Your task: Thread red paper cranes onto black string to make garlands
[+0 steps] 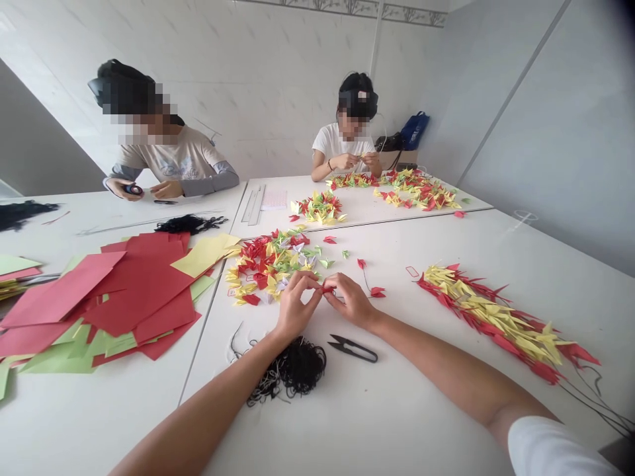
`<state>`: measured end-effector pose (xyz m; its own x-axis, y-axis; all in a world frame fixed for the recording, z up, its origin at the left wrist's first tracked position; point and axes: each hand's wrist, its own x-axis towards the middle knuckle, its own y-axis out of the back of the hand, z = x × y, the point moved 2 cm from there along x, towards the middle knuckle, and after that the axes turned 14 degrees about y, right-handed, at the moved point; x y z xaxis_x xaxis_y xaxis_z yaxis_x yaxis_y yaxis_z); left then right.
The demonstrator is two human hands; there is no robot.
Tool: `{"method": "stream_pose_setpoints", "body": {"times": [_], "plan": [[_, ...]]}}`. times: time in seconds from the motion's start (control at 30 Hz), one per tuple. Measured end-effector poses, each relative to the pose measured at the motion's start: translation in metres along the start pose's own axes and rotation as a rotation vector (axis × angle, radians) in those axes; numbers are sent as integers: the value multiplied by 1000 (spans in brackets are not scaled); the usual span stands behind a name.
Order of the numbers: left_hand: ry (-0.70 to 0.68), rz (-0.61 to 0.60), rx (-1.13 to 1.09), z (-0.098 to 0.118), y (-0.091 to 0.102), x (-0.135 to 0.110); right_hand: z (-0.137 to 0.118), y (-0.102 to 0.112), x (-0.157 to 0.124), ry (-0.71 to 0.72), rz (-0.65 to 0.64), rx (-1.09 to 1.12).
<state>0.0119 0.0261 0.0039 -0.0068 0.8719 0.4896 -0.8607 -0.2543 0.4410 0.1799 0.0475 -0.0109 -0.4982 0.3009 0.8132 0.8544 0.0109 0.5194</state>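
Between both hands [297, 307] — folded red paper [326, 287]

Cursive lettering [176, 170] on a co-worker's T-shirt [163, 158] is too small to read.

The left hand [295, 307] and right hand [352, 301] pinch a small red folded paper piece [327, 287] between them above the white worktop [397, 410]; a tangle of black thread [292, 370] lies just below the left hand; black-handled thread snips [353, 348] lie near the right hand; a heap of red and yellow folded paper pieces [268, 268] sits just beyond the hands; a long red and yellow folded-paper strand [496, 317] lies to the right.
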Motion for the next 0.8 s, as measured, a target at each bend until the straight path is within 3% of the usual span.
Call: {"method": "stream_pose_setpoints", "body": {"times": [0.1, 0.2, 0.33, 0.4, 0.63, 0.8], "plan": [[70, 22, -121, 6, 5, -1, 1, 5, -1, -9, 73, -67], [262, 30, -410, 17, 10, 2, 2, 13, -7, -14, 69, -144], [549, -23, -858, 42, 22, 12, 1, 27, -23, 1, -58, -215], [582, -60, -981, 58, 31, 18, 1, 34, -33, 17, -148, -235], [653, -178, -1077, 107, 63, 20, 9, 71, -53, 283, -508, -338], [649, -289, -1056, 131, 80, 15, 17, 90, -62, 320, -647, -450]]}}
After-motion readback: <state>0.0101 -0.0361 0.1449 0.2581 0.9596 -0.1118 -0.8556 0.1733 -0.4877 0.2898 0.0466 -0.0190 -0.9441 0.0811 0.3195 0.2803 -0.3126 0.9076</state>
